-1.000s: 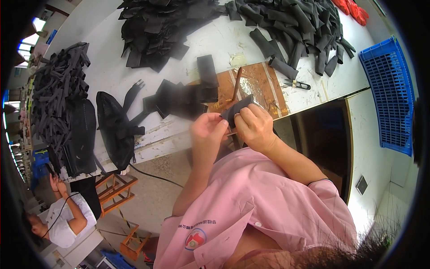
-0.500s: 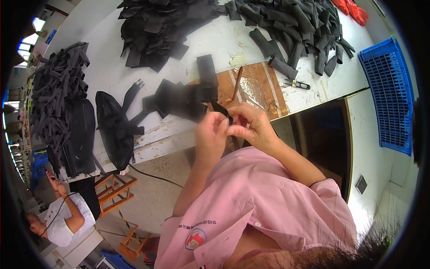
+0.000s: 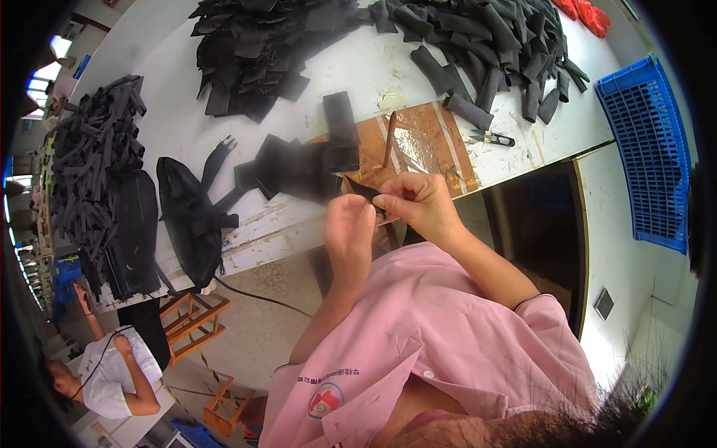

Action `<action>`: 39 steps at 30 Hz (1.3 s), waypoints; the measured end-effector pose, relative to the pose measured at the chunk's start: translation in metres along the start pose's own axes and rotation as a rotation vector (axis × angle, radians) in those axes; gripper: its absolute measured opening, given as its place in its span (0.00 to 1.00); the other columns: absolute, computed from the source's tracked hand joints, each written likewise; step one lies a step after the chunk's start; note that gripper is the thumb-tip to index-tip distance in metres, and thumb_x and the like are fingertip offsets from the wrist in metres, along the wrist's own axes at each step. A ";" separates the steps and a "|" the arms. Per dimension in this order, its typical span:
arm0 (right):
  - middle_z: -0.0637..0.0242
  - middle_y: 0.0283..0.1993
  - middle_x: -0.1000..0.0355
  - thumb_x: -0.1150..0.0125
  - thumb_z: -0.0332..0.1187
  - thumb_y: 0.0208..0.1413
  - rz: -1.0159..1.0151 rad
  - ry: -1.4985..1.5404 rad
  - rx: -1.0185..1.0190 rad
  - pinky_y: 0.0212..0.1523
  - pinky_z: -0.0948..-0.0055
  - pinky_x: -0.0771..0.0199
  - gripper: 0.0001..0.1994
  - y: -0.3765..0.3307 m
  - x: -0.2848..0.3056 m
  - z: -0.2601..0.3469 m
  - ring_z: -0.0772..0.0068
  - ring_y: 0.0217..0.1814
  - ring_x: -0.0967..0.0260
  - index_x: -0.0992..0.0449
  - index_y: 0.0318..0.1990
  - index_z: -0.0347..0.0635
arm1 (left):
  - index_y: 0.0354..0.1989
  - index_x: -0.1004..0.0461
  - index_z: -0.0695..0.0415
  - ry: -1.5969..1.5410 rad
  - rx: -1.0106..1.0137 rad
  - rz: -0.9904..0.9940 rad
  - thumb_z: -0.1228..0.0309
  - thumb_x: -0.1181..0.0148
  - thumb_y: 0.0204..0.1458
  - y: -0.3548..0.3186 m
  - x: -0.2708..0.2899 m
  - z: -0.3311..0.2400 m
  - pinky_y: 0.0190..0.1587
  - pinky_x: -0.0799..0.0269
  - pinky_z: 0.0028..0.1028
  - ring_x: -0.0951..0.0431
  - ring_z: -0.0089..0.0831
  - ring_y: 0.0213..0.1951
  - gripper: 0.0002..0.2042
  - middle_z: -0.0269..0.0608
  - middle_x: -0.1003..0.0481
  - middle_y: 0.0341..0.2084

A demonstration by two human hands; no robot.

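Both hands meet just in front of the table's near edge, over a small black fabric piece. My right hand pinches its lower end between thumb and fingers. My left hand is curled against it from the left, fingertips touching the same piece. Just beyond the hands lies a brown work board with a thin brown stick on it. A row of flat black cut pieces lies to the left of the board.
Heaps of black fabric pieces, rolled black tubes and black strips cover the white table. Small snips lie right of the board. A blue crate stands on the floor at right. Another person crouches at lower left.
My hands have drawn closer to my body and lower, and the black piece, held wider a second ago, now shows only as a small end between my fingertips.
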State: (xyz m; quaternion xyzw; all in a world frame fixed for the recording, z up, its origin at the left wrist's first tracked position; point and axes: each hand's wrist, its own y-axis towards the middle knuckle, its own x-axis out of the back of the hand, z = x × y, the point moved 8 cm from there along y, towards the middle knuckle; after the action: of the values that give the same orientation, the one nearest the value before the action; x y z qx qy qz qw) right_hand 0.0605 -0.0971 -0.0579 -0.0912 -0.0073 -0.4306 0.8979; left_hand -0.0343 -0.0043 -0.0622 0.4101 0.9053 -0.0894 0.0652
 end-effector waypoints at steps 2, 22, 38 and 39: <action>0.68 0.16 0.32 0.40 0.25 0.43 0.027 0.076 -0.052 0.18 0.83 0.35 0.04 -0.002 -0.002 0.006 0.83 0.17 0.35 0.27 0.24 0.34 | 0.31 0.34 0.62 0.031 -0.013 0.042 0.76 0.47 0.49 0.002 -0.002 -0.001 0.25 0.34 0.15 0.32 0.16 0.21 0.05 0.33 0.31 0.20; 0.63 0.23 0.34 0.43 0.23 0.39 -0.134 -0.130 0.213 0.22 0.74 0.35 0.06 0.006 0.004 0.006 0.71 0.20 0.34 0.29 0.29 0.35 | 0.35 0.39 0.60 -0.508 0.220 0.185 0.85 0.49 0.40 0.028 -0.012 0.002 0.11 0.53 0.11 0.43 0.11 0.12 0.13 0.41 0.29 0.24; 0.76 0.23 0.37 0.43 0.39 0.50 0.244 0.702 -0.214 0.27 0.85 0.41 0.10 -0.003 -0.014 -0.004 0.86 0.24 0.43 0.32 0.25 0.44 | 0.37 0.39 0.64 -0.436 0.223 0.190 0.88 0.50 0.39 0.019 -0.018 -0.017 0.15 0.44 0.13 0.35 0.15 0.15 0.15 0.43 0.29 0.28; 0.76 0.24 0.36 0.43 0.38 0.50 0.274 0.742 -0.247 0.30 0.85 0.40 0.09 -0.007 -0.016 0.000 0.85 0.26 0.41 0.32 0.25 0.44 | 0.38 0.40 0.64 -0.651 0.310 0.381 0.88 0.50 0.39 0.012 -0.031 -0.020 0.14 0.46 0.12 0.38 0.15 0.14 0.15 0.45 0.29 0.28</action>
State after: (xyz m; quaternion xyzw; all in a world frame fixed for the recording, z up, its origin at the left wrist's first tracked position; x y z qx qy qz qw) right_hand 0.0448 -0.0892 -0.0583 -0.0371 0.3807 -0.3086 0.8709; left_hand -0.0062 -0.0149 -0.0378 0.5257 0.7209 -0.3362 0.3014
